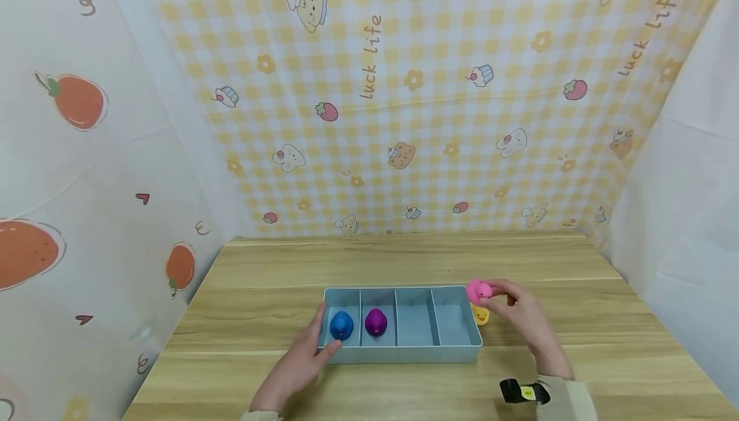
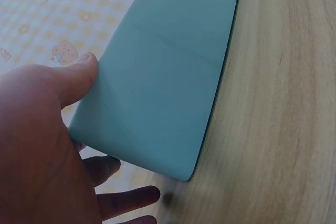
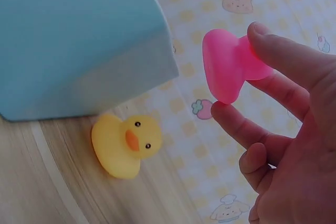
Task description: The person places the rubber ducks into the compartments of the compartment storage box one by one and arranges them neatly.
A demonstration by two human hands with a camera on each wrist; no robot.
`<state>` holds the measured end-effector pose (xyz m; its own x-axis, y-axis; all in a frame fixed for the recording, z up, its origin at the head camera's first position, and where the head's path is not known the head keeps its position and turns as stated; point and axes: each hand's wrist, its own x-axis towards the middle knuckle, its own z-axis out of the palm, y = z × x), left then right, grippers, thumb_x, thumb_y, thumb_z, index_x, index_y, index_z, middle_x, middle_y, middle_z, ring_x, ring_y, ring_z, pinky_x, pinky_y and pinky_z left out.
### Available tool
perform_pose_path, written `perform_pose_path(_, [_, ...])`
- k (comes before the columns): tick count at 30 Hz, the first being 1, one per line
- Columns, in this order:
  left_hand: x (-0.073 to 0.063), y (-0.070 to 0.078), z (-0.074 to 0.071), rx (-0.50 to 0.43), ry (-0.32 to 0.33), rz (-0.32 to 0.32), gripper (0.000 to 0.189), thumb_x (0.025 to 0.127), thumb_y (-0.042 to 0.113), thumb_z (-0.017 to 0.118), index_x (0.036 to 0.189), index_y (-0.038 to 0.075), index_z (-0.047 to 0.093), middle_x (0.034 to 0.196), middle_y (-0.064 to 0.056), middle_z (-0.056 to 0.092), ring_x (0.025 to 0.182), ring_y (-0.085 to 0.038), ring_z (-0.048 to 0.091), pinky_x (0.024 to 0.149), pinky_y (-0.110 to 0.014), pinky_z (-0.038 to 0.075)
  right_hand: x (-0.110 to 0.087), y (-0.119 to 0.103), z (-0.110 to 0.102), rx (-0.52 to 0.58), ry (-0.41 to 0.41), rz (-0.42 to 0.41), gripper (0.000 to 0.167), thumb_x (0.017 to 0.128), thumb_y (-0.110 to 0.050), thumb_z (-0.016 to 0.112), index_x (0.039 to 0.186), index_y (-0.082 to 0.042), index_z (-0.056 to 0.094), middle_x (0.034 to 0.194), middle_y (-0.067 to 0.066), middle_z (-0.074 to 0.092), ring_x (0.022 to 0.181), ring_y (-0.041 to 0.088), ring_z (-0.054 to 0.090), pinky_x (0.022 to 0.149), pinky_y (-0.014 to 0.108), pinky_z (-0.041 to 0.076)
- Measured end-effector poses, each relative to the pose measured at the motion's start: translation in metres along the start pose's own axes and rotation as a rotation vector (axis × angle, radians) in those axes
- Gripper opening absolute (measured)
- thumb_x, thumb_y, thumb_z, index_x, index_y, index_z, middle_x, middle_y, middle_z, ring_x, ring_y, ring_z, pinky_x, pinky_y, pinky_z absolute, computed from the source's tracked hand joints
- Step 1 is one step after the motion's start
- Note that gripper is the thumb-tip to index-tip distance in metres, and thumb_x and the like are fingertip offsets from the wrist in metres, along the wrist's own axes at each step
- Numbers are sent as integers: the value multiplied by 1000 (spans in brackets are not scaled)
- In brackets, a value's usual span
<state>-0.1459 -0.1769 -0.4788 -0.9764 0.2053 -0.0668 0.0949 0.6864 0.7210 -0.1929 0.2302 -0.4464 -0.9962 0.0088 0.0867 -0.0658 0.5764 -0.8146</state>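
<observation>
1. The right hand (image 1: 522, 318) is pinching the pink duck (image 3: 223, 66), its thumb lying against the smaller, head-like lobe; the duck is hanging raised near the tray's upper-right corner in the head view, right of centre.
2. That duck is looking light and soft, probably hollow rubber or vinyl (the smooth sheen is hinting at a slightly slick skin), so a gentle pinch should be enough; hard squeezing would likely dent it rather than break it.
3. The broad body, filling the middle of the right wrist view, is offering the surest hold; the rounded head is giving less surface and might be letting the duck swivel.
4. The left hand (image 1: 300, 357) is gripping the blue-grey tray (image 1: 404, 355) by its left end, lower centre of the head view, thumb over the front rim. The tray is seeming stiff and fairly light, its corner suiting a steadying hold.
5. The yellow duck (image 3: 118, 148) is resting on the desk (image 1: 277, 273) beside the tray's right end, lower left in the right wrist view; its rounded sides are inviting a similar light pinch.
6. The blue duck (image 1: 342, 326) is sitting in the leftmost compartment, the purple duck (image 1: 376, 323) in the next.
</observation>
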Motion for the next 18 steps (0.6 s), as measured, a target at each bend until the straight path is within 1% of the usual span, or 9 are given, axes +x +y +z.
perform_pose_path(4, [0,-1,0,4,1,-6,79,96,43,53,155,14,10,153,-26,26,138,-48,27,109,-62,26,0,-8,6,-6,-9,-17,43,85,-33,72,120,-9,64,107,7,65,98,22,46,79,25,36])
perform_pose_path(7, [0,-1,0,11,5,-5,79,96,44,53,155,14,10,154,-25,25,138,-48,28,109,-62,26,0,-15,10,7,-26,-39,41,84,-31,73,118,-9,64,106,8,66,102,26,48,82,29,36])
perform_pose_path(11, [1,-3,0,10,8,3,79,96,43,53,155,13,10,153,-25,26,138,-48,28,109,-62,26,-1,-23,17,14,-49,-69,38,83,-29,75,115,-10,66,104,6,66,106,26,51,86,35,38])
perform_pose_path(18, [2,-3,1,2,-2,-16,79,96,43,53,155,15,9,154,-24,25,139,-47,27,110,-61,25,0,-30,26,31,-76,-134,34,81,-27,76,111,-13,67,100,3,67,98,26,52,79,32,39])
